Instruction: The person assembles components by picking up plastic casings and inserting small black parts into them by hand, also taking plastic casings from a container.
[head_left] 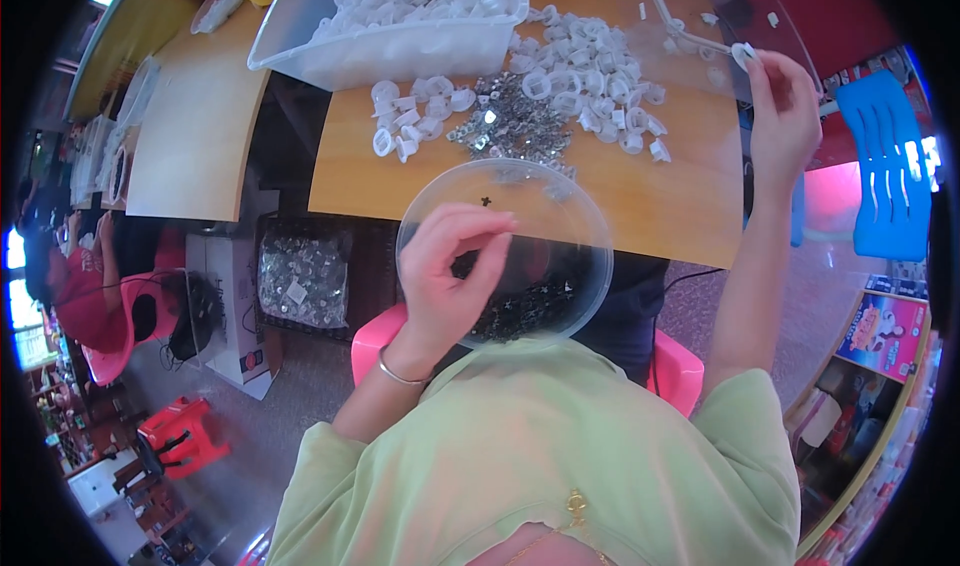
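1. Wooden tabletop [680, 191] is covered in part by a translucent bin [390, 58], a loose heap of white plastic pieces [590, 78] and, beside that heap, a pile of small metal pieces [515, 126].
2. Near the table's far right corner, a white ring-shaped piece [743, 54] is apparently pinched at the thumb and fingertips of the right hand [788, 116].
3. Up to that piece a thin pale rod [705, 41] is extended from the left; whether the two are joined cannot be told.
4. Over a clear round tub [607, 236] of small dark pieces [530, 311], the left hand [430, 266] is held, thumb and forefinger curled together; whether anything is gripped cannot be told.
5. From the left hand, the ring-shaped piece is found ahead and rightward, well apart; its axis cannot be made out.
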The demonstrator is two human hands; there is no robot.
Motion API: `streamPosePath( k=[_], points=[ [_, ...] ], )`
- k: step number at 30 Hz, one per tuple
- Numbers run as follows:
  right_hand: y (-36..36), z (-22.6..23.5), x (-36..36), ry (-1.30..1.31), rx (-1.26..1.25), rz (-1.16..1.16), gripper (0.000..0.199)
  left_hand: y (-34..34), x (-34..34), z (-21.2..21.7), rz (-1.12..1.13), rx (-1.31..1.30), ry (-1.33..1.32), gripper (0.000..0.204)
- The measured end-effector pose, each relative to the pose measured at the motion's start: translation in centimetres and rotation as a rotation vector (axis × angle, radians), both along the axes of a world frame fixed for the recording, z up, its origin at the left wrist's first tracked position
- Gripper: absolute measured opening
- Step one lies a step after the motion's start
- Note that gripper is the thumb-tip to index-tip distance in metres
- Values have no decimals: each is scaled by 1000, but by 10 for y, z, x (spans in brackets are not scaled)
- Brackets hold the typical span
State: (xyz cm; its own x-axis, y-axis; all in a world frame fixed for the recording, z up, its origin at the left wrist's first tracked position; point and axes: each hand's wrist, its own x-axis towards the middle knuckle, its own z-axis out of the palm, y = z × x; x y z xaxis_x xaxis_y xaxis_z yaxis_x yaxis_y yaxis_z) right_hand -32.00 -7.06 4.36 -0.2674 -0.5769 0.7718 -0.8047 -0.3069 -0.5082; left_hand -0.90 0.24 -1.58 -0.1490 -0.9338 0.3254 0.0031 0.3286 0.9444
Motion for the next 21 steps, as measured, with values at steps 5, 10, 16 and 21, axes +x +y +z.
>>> streamPosePath(
  k=[5, 10, 16, 21],
  points=[
    [-18, -5, -35, 105, 149, -120, 17, -2, 13, -2, -3, 42, 12, 19],
    [-7, 18, -11, 277, -96, -179, 17, 0, 17, -8, 12, 129, -2, 19],
    [-17, -10, -29, 106, -111, -143, 12, -1, 11, -4, -11, 87, -69, 19],
    [29, -103, -66, -205, 67, -298, 14, -2, 12, -9, -20, 136, -38, 20]
  ],
)
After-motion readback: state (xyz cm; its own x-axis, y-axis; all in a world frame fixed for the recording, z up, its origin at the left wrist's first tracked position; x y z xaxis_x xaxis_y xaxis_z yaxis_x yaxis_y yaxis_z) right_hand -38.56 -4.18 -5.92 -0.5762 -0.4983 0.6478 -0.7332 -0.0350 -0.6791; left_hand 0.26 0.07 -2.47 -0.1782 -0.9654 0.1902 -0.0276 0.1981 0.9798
